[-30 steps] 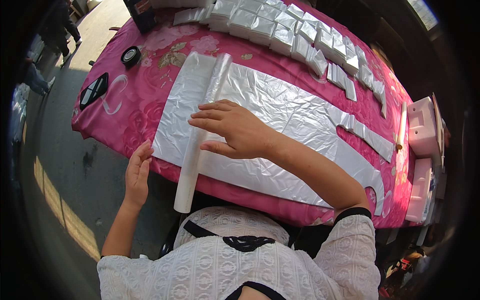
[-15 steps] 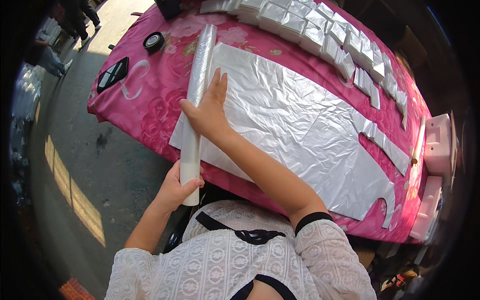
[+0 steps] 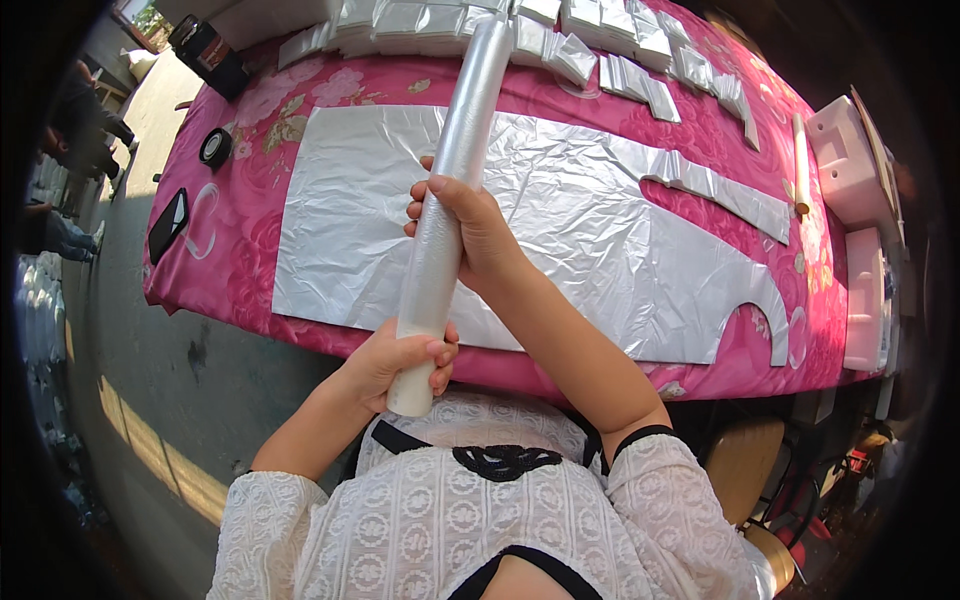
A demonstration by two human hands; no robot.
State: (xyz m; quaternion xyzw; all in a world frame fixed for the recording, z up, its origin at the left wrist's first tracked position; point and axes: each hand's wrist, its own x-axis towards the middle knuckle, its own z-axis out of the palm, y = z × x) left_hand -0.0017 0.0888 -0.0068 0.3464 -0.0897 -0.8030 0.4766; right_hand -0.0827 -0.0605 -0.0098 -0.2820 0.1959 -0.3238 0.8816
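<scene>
A long roll of clear plastic film (image 3: 470,110) slants up and away from my body, held in both hands. My left hand (image 3: 405,365) is closed round its near end, just above the pale core end. Farther up, my right hand (image 3: 470,225) wraps the roll near its middle, thumb on top. Beneath the roll, a wide, crinkled stack of silvery-white plastic bags (image 3: 590,240) lies spread flat, its cut-out handle straps pointing right. The roll hides a strip of the stack's left part.
A pink flowered cloth (image 3: 265,160) covers the table. At its left lie a phone (image 3: 168,226) and a black tape roll (image 3: 215,148), with a dark jar (image 3: 208,55) behind. Folded bag bundles (image 3: 420,28) line the back. Pink foam boxes (image 3: 862,300) and a thin tube (image 3: 801,165) stand right.
Both hands have carried the roll rightward from the stack's left edge to above the stack. My right hand, earlier spread along the film, now wraps round it. The view has shifted too.
</scene>
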